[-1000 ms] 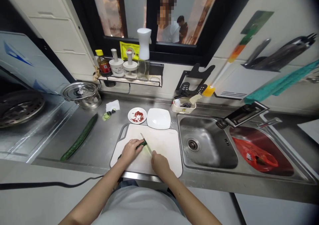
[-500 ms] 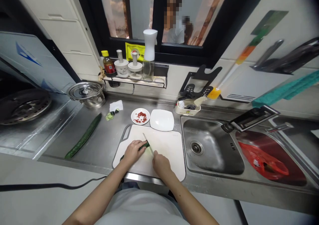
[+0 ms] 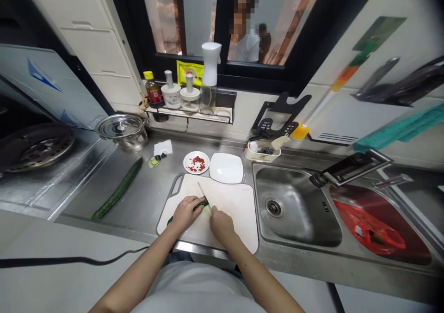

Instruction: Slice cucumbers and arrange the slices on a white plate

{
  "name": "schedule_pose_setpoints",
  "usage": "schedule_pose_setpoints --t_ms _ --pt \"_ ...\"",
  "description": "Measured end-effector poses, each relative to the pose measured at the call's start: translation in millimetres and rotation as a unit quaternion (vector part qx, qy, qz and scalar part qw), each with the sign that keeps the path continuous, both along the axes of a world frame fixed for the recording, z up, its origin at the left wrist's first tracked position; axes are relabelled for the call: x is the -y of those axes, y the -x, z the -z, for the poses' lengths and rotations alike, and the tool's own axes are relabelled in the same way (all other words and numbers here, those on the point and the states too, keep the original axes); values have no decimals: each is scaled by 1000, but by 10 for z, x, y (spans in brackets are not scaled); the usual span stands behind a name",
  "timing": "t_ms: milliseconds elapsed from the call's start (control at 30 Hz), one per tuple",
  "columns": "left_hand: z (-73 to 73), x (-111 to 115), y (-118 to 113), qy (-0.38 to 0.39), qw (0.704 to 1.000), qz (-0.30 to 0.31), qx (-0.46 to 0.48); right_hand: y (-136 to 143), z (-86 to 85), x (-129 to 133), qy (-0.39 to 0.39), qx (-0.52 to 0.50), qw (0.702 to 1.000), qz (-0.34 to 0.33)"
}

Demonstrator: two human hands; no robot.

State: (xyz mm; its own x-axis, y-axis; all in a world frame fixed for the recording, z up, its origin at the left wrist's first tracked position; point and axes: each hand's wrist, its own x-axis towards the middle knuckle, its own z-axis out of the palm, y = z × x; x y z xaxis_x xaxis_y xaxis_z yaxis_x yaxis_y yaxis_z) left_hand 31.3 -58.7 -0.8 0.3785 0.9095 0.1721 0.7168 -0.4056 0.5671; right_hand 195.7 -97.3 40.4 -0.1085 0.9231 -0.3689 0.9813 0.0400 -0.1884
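Observation:
On the white cutting board (image 3: 236, 211), my left hand (image 3: 186, 213) presses down on a dark green cucumber (image 3: 201, 204), its fingers closed over it. One end of the cucumber shows past the fingertips, the other below the wrist. My right hand (image 3: 222, 223) grips the handle of a knife (image 3: 204, 193), whose blade lies against the cucumber's cut end, close to my left fingertips. A pale patch shows beside the blade. Behind the board stand a small white plate of chopped red pieces (image 3: 197, 162) and a white square plate (image 3: 226, 168).
Left of the board lies a whole cucumber (image 3: 118, 190), with cucumber slices (image 3: 153, 163) near a white tissue (image 3: 163, 147). A lidded steel pot (image 3: 130, 139) stands behind. To the right are a steel sink (image 3: 298, 206) and a red plastic bag (image 3: 371, 230) in the second basin.
My right hand has shifted slightly left with the knife. My left hand stays on the cucumber. The whole view has shifted a little.

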Motion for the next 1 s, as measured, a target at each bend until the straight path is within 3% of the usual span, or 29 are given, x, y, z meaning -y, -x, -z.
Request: schedule_pose_setpoints --t_ms 700,1000 --pt "56 13 4 -11 1000 0 5 21 9 -3 6 -1 1000 5" --pt "-8 14 3 7 1000 -5 21 -42 -67 -33 12 -10 1000 13"
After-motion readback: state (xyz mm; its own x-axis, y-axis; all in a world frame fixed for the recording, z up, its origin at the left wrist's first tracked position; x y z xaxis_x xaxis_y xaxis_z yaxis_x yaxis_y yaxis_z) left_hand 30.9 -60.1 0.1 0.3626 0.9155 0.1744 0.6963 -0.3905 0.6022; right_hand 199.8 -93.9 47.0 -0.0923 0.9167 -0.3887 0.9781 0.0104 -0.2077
